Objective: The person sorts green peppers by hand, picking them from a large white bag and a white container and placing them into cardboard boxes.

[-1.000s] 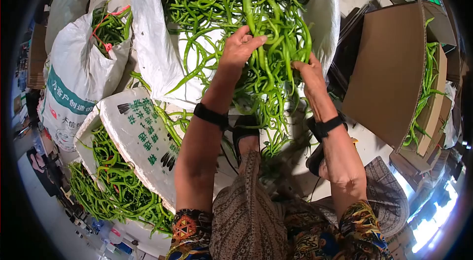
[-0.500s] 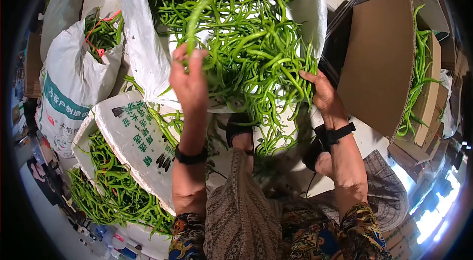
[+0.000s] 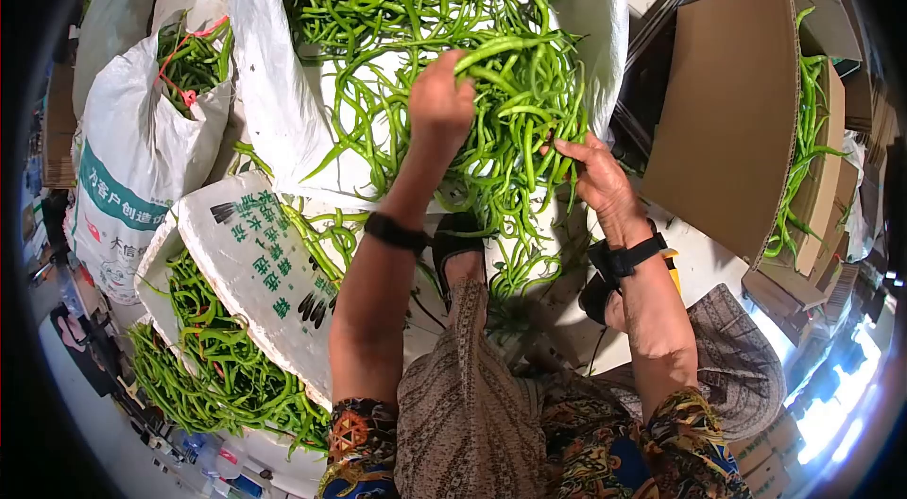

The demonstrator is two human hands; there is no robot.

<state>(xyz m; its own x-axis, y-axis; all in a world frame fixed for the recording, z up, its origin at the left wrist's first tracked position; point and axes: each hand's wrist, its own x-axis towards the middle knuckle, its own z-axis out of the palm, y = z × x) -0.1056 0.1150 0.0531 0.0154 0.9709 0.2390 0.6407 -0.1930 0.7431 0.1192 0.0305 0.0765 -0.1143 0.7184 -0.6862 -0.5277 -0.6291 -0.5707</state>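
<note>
Long green chili peppers (image 3: 378,111) lie in a loose heap on an opened white woven sack (image 3: 269,45) in front of me. My left hand (image 3: 442,104) is over the middle of the heap, fingers curled closed around the end of a long chili pepper (image 3: 501,47) that points to the right. At the heap's right side, my right hand (image 3: 605,182) has its thumb and fingers closed on chili peppers (image 3: 529,145) at the edge. Its fingertips are partly hidden among them.
On the left stand a full printed white sack (image 3: 123,178) and a foam box lid (image 3: 265,263) leaning over more peppers (image 3: 217,357). A cardboard box (image 3: 727,111) with peppers inside stands at the right. My feet are just below the heap.
My left hand has moved right and lower over the heap; the pepper in it was upright and now lies nearly level. My right hand has shifted slightly left, further onto the peppers.
</note>
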